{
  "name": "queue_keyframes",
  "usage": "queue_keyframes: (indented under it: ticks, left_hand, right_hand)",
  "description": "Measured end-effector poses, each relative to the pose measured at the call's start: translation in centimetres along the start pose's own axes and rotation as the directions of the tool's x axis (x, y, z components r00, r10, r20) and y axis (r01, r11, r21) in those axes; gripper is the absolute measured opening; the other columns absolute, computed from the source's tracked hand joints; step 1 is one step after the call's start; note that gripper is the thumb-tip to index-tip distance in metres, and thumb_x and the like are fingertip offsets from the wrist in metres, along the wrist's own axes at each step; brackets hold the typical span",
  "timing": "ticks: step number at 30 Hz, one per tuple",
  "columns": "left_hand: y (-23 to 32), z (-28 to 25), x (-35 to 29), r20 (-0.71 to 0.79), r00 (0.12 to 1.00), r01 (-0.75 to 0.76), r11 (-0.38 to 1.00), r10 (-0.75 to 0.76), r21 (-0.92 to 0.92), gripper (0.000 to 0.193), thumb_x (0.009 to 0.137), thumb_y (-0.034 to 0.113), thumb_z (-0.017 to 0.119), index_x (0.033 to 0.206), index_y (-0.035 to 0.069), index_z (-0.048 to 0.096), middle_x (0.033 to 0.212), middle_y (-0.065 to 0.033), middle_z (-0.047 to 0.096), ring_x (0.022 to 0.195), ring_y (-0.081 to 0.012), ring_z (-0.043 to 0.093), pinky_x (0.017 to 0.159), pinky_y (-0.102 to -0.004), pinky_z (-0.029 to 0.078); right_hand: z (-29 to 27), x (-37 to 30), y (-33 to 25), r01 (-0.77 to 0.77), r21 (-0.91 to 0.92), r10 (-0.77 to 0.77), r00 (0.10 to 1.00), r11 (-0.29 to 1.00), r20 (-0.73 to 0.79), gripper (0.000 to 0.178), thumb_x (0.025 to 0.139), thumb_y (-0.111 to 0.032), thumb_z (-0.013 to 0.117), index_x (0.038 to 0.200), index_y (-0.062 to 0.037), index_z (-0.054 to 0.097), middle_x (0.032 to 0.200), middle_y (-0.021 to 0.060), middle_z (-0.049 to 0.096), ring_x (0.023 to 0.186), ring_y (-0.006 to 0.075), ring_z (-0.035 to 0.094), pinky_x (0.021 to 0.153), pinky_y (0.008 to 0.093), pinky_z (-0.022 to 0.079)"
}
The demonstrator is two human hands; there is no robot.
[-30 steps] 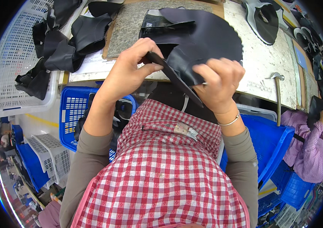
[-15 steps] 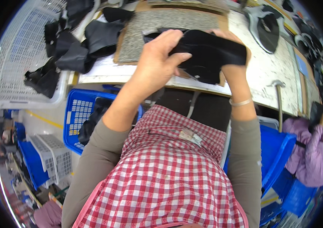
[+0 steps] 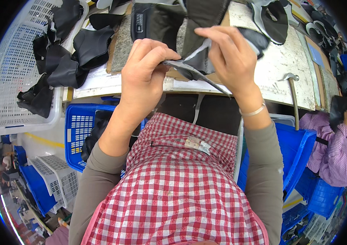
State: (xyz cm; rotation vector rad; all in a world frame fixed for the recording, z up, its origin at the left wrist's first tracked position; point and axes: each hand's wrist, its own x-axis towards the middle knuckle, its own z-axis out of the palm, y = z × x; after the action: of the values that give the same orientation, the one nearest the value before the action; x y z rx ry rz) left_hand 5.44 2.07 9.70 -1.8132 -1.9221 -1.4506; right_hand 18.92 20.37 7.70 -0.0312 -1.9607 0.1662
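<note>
- black shoe upper (image 3: 192,43): lifted at its near side, between and beyond both hands, above the near part of the tabletop (image 3: 279,67); grey edging shows.
- key relation: its folded near edge slants from the left hand (image 3: 145,67) toward the near right, ending below the right hand (image 3: 235,57); the wider flaps spread left to right on the far side.
- nearer hand: left, in contact at the edge's left end; right sits just beside the middle.
- left hand: thumb and fingertips clamped on the upper's edge, knuckles up, wrist bent inward.
- right hand: fingers bent, index reaching left over the flap; whether it grips or only touches, cannot tell.
- both forearms come from the near side, elbows wide.
- hammer (image 3: 291,77): right of the right hand, well apart, handle over the near edge.
</note>
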Motion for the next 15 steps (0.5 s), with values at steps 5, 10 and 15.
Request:
queue_keyframes:
  ticks: [5,10,15]
  left_hand:
    - [-1.2,-1.2,-1.4,0.071,0.994,0.102,0.956,-0.086,-0.275,0.04,0.068,-0.022,0.061,0.1,-0.001,0.072,0.099,-0.0078,0.061,0.092,-0.0162,0.061,0.08,-0.0244,0.049]
    - [-2.3,-1.0,-3.0,0.142,0.99,-0.025,0.999,0.02,0.028,0.034,0.065,-0.004,0.08,0.097,0.005,0.076,0.084,-0.005,0.052,0.079,-0.0222,0.053,0.068,-0.0313,0.044]
    - [-3.1,-0.9,-4.1,0.058,0.962,-0.272,0.959,0.268,0.085,0.033,0.059,0.012,0.087,0.089,0.004,0.078,0.076,-0.0032,0.048,0.074,-0.0209,0.051,0.063,-0.033,0.042]
  right_hand:
    - [-1.3,-0.8,-2.0,0.003,0.026,-0.01,0.967,1.0,0.253,0.042,0.072,0.0,0.075,0.111,-0.0136,0.073,0.093,0.0015,0.071,0.077,0.0178,0.069,0.061,0.0293,0.056]
    - [-1.8,-2.2,-2.8,0.12,-0.071,-0.09,0.94,0.99,0.329,0.026,0.071,-0.011,0.076,0.097,-0.0124,0.076,0.089,-0.0014,0.072,0.076,0.0154,0.068,0.061,0.0279,0.056]
    - [-2.8,-3.1,-4.7,0.139,-0.034,-0.12,0.937,0.99,0.329,0.02,0.073,-0.014,0.074,0.093,-0.0123,0.077,0.094,-0.0025,0.074,0.079,0.0138,0.069,0.062,0.027,0.056]
